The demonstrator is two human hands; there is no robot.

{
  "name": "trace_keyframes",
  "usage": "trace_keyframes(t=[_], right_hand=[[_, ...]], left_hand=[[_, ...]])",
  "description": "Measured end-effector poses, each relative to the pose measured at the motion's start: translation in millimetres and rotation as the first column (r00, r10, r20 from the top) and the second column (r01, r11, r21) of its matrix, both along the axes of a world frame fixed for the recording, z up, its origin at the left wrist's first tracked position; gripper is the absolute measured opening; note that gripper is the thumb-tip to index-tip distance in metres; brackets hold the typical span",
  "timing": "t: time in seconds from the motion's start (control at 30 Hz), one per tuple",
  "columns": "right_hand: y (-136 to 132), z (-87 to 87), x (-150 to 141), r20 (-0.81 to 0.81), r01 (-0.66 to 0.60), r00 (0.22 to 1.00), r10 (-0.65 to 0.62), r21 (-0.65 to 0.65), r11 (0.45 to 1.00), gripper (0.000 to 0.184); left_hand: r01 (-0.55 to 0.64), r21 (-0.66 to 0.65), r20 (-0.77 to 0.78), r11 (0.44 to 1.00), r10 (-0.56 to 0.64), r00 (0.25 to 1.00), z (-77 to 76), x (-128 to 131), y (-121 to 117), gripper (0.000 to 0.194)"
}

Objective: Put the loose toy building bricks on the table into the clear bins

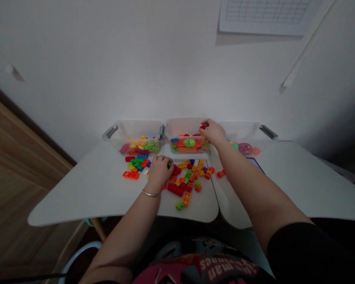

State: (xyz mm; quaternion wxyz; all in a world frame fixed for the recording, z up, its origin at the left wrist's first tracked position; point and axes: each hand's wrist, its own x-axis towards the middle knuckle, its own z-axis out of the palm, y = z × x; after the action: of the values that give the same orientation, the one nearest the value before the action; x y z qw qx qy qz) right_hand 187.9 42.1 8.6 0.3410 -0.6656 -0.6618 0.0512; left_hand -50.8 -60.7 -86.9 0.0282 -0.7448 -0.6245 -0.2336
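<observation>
My left hand [160,170] is over the pile of coloured toy bricks on the white table, fingers curled at a green brick [169,164]. At the right rim of the middle clear plastic box [187,125], my right hand [213,132] pinches a red brick [202,127]. Inside that box lie several orange, green, blue and red bricks. Spread around my left hand are a long red brick [175,189], an orange brick [186,198], a lime green brick [180,205] and an orange frame-like piece [130,175].
Another clear box [133,128] with bricks and grey clips stands left. A third clear box [242,130] is at right, with colourful pieces [245,148] by it. A dark-edged flat device [256,163] lies partly behind my right forearm. The wall [136,59] rises behind the boxes.
</observation>
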Motion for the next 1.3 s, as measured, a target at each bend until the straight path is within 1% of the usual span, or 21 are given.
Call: trace_keyframes(t=[0.23, 0.4, 0.6, 0.7, 0.8, 0.87, 0.93, 0.97, 1.07, 1.17, 1.23, 1.3], right_hand=[[0.3, -0.5, -0.3, 0.007, -0.01, 1.0, 0.01, -0.001, 1.0, 0.034], [1.8, -3.6, 1.3, -0.053, -0.02, 0.998, 0.021, 0.028, 0.999, 0.042], [2.8, -9.0, 3.4, -0.066, -0.04, 0.997, 0.046, 0.083, 0.996, 0.046], [-2.3, -11.4, 5.8, -0.12, -0.122, 0.983, 0.141, 0.156, 0.98, 0.048], [-21.9, -17.3, 6.8, -0.143, -0.158, 0.967, 0.212, 0.319, 0.935, 0.043], [-43.3, -26.4, 5.3, -0.097, -0.149, 0.973, 0.207, 0.417, 0.897, 0.036], [-66.8, -40.5, 2.4, -0.039, -0.167, 0.978, 0.206, 0.449, 0.878, 0.029], [-77.6, -49.0, 1.0, -0.016, -0.197, 0.974, 0.228, 0.446, 0.873, 0.027], [-100.7, -75.2, -0.7, 0.051, -0.315, 0.946, 0.32, 0.366, 0.876, 0.026], [-107.7, -95.1, 2.2, 0.104, -0.417, 0.909, 0.404, 0.266, 0.869, 0.026], [-107.1, -103.5, 4.8, 0.133, -0.434, 0.901, 0.414, 0.217, 0.874, 0.029], [-105.3, -109.1, 6.7, 0.144, -0.409, 0.911, 0.387, 0.18, 0.895, 0.032]], left_hand=[[0.003, 0.004, -0.002, 1.0, -0.003, 1.0, -0.1, 0.3, 0.4, 0.022], [0.001, 0.004, -0.008, 1.0, -0.001, 1.0, -1.2, -0.2, 0.9, 0.022], [0.0, -0.002, -0.011, 1.0, 0.0, 1.0, -0.2, -0.4, 0.7, 0.023], [0.001, -0.007, -0.011, 1.0, -0.001, 1.0, -0.2, -0.8, 0.7, 0.023], [0.006, -0.003, -0.013, 1.0, -0.006, 1.0, -0.1, -0.9, 0.2, 0.023], [0.005, 0.001, -0.019, 1.0, -0.005, 1.0, 0.4, -0.7, -0.5, 0.022], [0.001, 0.002, -0.028, 1.0, -0.001, 1.0, 1.2, -0.4, -1.7, 0.022], [0.001, 0.001, -0.031, 1.0, -0.001, 1.0, 1.7, -0.2, -2.3, 0.022], [0.009, -0.003, -0.035, 1.0, -0.009, 0.999, 2.9, 0.2, -3.9, 0.023], [0.012, -0.005, -0.037, 1.0, -0.013, 0.999, 3.8, 0.5, -4.5, 0.024], [0.007, -0.009, -0.036, 1.0, -0.007, 0.999, 4.3, 0.8, -4.5, 0.023], [0.001, -0.015, -0.031, 1.0, -0.001, 1.0, 4.7, 1.1, -4.4, 0.023]])
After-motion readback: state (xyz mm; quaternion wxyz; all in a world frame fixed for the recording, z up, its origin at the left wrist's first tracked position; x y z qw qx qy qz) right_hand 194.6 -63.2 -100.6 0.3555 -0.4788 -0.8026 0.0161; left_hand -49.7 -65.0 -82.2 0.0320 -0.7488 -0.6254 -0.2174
